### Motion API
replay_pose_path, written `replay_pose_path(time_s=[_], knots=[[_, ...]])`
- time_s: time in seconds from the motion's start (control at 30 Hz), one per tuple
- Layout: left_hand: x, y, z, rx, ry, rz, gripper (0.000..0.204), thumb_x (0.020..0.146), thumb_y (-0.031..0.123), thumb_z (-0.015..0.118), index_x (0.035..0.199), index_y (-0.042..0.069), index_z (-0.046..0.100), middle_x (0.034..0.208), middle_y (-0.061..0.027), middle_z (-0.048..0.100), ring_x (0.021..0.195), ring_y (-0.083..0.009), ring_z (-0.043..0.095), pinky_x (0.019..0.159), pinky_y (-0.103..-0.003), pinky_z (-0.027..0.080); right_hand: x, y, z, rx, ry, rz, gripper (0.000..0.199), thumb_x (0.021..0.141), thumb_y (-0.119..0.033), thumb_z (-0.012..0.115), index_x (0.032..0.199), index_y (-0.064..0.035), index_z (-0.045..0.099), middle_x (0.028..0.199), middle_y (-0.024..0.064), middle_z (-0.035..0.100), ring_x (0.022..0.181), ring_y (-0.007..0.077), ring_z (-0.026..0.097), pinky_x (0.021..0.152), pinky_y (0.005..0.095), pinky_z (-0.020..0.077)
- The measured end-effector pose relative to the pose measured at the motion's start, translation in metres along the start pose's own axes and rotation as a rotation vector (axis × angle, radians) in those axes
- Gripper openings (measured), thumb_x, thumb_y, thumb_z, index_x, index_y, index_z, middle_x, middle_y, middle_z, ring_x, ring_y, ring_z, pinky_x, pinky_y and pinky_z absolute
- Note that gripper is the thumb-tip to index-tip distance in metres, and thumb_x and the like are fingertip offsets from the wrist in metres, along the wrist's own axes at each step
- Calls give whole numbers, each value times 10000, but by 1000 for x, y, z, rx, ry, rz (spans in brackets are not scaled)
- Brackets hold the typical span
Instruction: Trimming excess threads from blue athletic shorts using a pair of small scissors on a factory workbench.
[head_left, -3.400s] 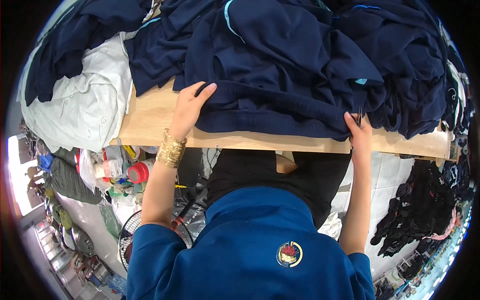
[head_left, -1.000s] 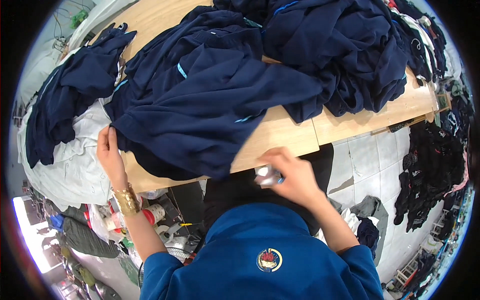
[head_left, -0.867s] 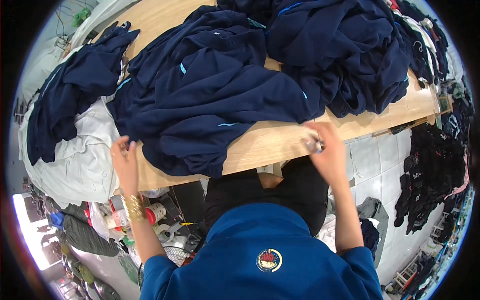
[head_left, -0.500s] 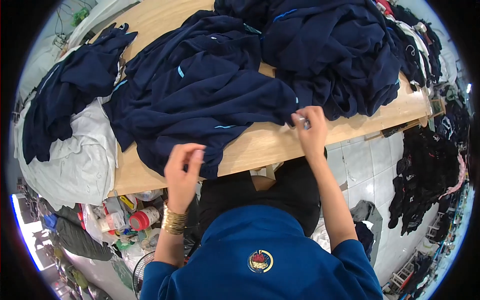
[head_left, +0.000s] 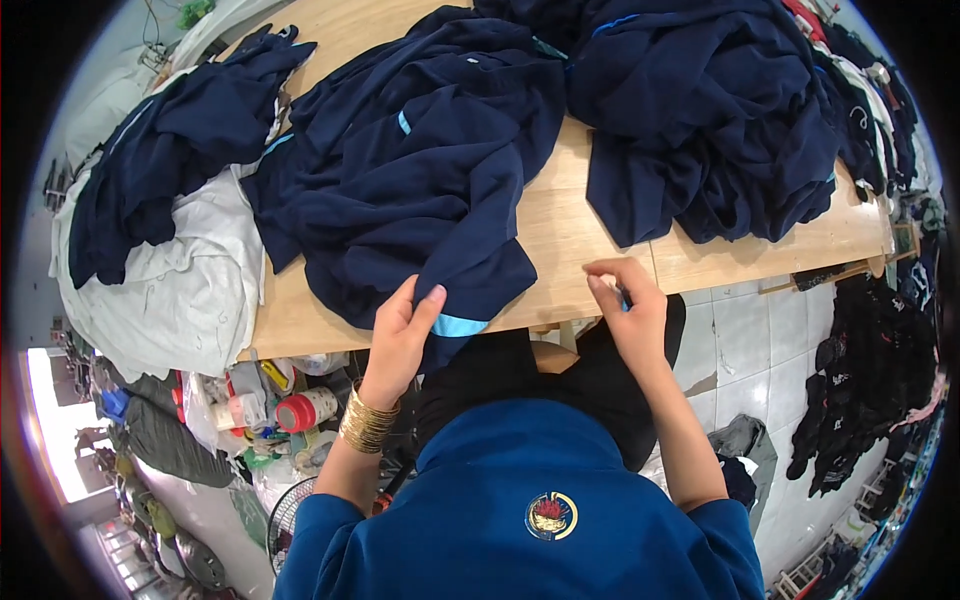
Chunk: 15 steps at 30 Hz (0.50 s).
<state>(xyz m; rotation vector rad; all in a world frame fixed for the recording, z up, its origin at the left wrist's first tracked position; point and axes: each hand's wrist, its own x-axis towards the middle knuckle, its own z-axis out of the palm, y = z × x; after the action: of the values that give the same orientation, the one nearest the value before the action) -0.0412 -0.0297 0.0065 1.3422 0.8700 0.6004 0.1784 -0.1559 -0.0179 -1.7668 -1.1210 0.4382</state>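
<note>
A dark navy garment (head_left: 430,160) with light blue trim lies crumpled in the middle of the wooden table. My left hand (head_left: 398,345), with gold bangles at the wrist, is closed on its near edge. Beside the thumb, a light blue band (head_left: 460,325) shows where the cloth hangs over the table's edge. My right hand (head_left: 635,315) is held apart from the garment, just off the table's front edge. Its fingers are curled around something small with a bluish glint, mostly hidden in the palm.
A large heap of navy garments (head_left: 710,120) stands on the right of the table (head_left: 560,215). At the left, another navy garment (head_left: 190,140) lies over white cloth (head_left: 200,290). Below are a red-and-white container (head_left: 305,410) and a fan (head_left: 290,515); black clothes (head_left: 860,370) hang at right.
The garment's right end, earlier stretched toward my right hand, now lies folded back to the left. My left hand has come onto the near edge. My right hand has drawn back toward me.
</note>
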Motion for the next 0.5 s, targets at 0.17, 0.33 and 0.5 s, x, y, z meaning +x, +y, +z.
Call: replay_pose_path(time_s=[0.17, 0.33, 0.5], knots=[[-9, 21, -20, 47, 164, 100, 290, 962, 201, 464, 983, -53, 602, 864, 43, 585, 771, -22, 463, 683, -182, 385, 21, -6, 47, 87, 36, -178, 271, 750, -29, 686, 1008, -41, 604, 941, 93, 580, 795, 234, 600, 679, 301, 477], [-22, 38, -45, 84, 203, 144, 300, 955, 212, 468, 946, -46, 620, 836, 70, 574, 775, -22, 460, 692, -186, 368, 43, -4, 89, 59, -81, -214, 324, 741, -22, 670, 1056, -58, 605, 914, 71, 580, 829, 199, 594, 735, 303, 471], [-14, 11, -93, 237, 236, 151, 245, 946, 123, 450, 1042, -40, 606, 962, -5, 611, 867, -67, 538, 832, -202, 392, 70, -21, 44, 778, -498, 486, 123, 795, -97, 627, 891, -22, 608, 694, -33, 532, 577, 49, 473, 451, 187, 299]])
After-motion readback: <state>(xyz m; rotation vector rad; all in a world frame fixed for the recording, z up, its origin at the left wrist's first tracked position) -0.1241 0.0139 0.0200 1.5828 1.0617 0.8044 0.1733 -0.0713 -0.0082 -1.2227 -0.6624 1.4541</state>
